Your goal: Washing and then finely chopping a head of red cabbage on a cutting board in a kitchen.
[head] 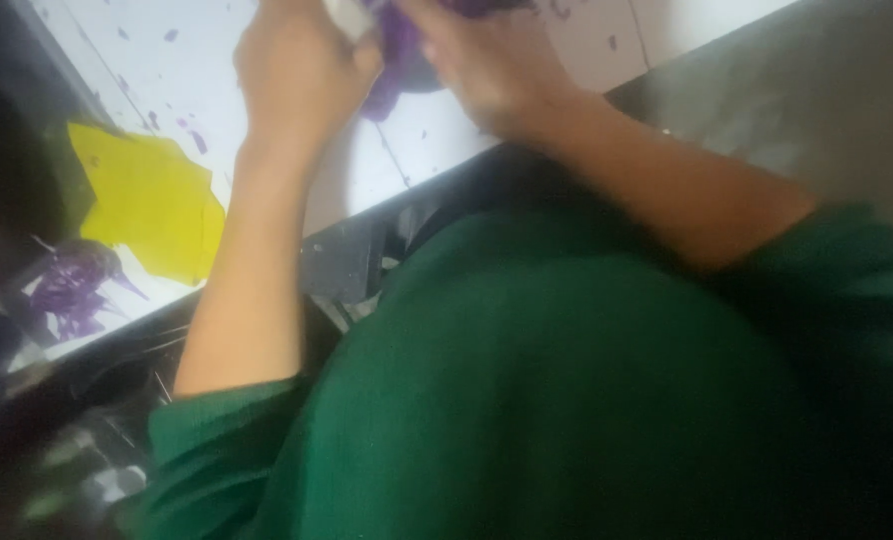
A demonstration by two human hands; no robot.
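Green cloth of the person's shirt (567, 400) fills the lower right half of the view, nearest the lens and out of focus. Far left: a dark blurred mass along the frame edge, its nature not readable. Beside it, on the white tabletop (167, 70), lies a yellow sheet (152, 205) with angular cut edges, flat on the surface; just below it sits a purple tangle of scraps (72, 290), partly blurred. Small purple flecks (199, 140) are scattered over the tabletop above the sheet. Centre-left: the left hand (302, 70), forearm rising from a green sleeve, is curled into a loose fist; its fingers close on a small pale object (347, 15) that the top frame edge cuts off, so its kind cannot be told. Centre: a piece of purple material (399, 60) hangs between the two hands, above the tabletop near the upper edge of the view; its top is cropped and partly covered by fingers. Centre-right: the right hand (492, 65) lies over that material, fingers bent against it; whether they pinch it or merely rest on it cannot be told. Right: a grey surface (817, 110) beyond the table edge, blurred.
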